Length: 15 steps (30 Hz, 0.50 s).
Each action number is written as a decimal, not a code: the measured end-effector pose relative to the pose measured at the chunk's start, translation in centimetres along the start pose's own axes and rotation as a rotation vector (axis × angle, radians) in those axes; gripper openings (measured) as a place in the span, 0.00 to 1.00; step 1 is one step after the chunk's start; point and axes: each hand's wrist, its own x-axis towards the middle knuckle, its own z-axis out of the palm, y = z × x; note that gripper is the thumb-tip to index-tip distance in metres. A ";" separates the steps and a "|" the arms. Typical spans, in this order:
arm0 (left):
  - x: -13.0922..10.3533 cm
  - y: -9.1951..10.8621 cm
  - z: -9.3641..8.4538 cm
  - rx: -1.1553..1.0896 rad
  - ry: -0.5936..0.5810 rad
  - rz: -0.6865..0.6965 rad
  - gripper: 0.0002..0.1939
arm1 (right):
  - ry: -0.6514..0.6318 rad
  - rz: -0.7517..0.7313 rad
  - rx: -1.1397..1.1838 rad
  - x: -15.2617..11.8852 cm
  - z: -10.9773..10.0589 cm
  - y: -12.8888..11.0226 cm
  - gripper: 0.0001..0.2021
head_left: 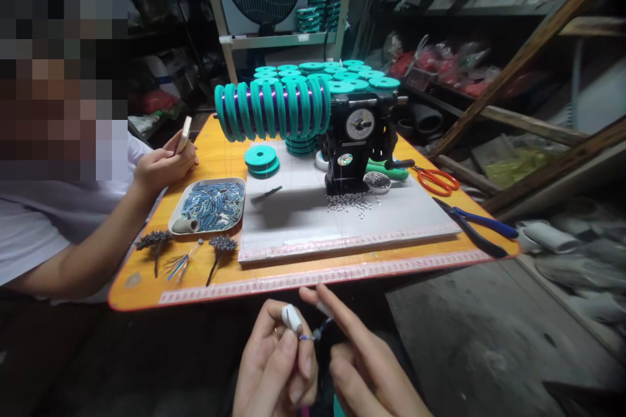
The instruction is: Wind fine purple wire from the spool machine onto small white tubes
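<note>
Below the table's front edge, my left hand (pixel 278 365) pinches a small piece with blue and purple colouring (pixel 306 337) between thumb and forefinger. White tape is wrapped round one of its fingertips. To its right, my right hand (pixel 366 365) has its forefinger stretched towards the table edge, its other fingers curled. A small dark bluish bit (pixel 317 333) shows between the hands; whether the right fingers grip it is unclear. Beyond them, a winding machine (pixel 349 150) carries a row of teal spools (pixel 274 111) over a white board (pixel 293 228).
On the orange table (pixel 141 287) are a tray of blue pieces (pixel 210 205), dark bundles (pixel 222 245), a dish of beads (pixel 377 182), orange scissors (pixel 437 181) and blue-handled pliers (pixel 484 223). A person's hand (pixel 169 163) holds a phone at the left.
</note>
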 end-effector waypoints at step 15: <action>-0.3 -2.0 0.5 0.243 0.215 0.241 0.15 | 0.013 0.061 0.580 0.2 0.3 0.0 0.16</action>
